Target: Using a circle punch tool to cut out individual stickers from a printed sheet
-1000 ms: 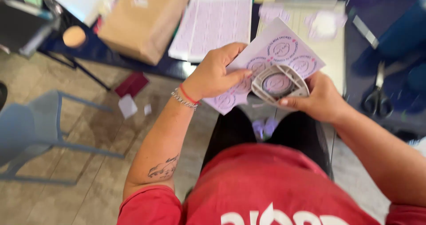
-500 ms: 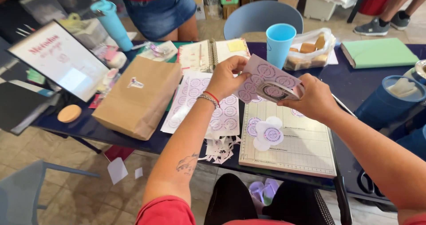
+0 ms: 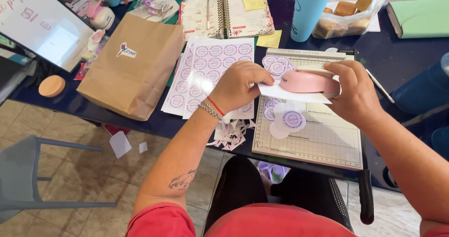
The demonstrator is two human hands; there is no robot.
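Your right hand (image 3: 355,94) is clamped on the pink punch (image 3: 308,81), its long axis running 9 to 3 o'clock above the cutting mat (image 3: 322,143). Your left hand (image 3: 241,85), at its 9 o'clock, pinches the paper sheet (image 3: 290,95) slotted into it.

- A pink punch (image 3: 308,81), rounded and smooth, is held level just above the paper cutter, gripped from the right side.
- A white sheet (image 3: 285,95) of printed purple circles is slid into the punch's slot, lying flat, its left edge pinched.
- Cut round stickers (image 3: 290,120) lie piled directly beneath, on the cutter's grid.
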